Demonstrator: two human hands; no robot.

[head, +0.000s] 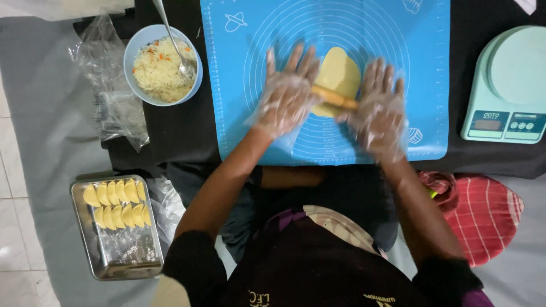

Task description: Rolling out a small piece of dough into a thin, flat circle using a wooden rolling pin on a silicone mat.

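Dough point(339, 71), pale yellow and rolled to an oval, lies flat near the middle of the blue mat point(239, 85), inside its printed rings. Across the dough's near end sits your wooden pin point(334, 98), slightly tilted, its left end higher in the frame than its right. Your left hand point(286, 96) presses flat on the pin's left end, fingers spread and pointing away from you, palm open, not curled round it. Your right hand point(379, 108) does the same on the right end, palm down, fingers splayed, nothing clenched. Both hands wear thin clear plastic gloves that crinkle loose at the wrists.

The mat lies on a dark cloth point(182, 131). To its left on that cloth stands a pale blue bowl point(135, 51) of shredded white filling flecked with orange, a metal spoon point(181, 54) resting in it with the handle pointing away from you. Just left of the bowl lies a crumpled clear bag point(105, 96). Nearer you on the left, a steel tray point(122, 250) holds two rows of folded yellow half-moon pastries point(116, 204) at its far end; the near end shows a dusting of flour. Right of the mat is a mint-green kitchen scale point(508, 85). By your right elbow lies a red checked cloth point(483, 213).
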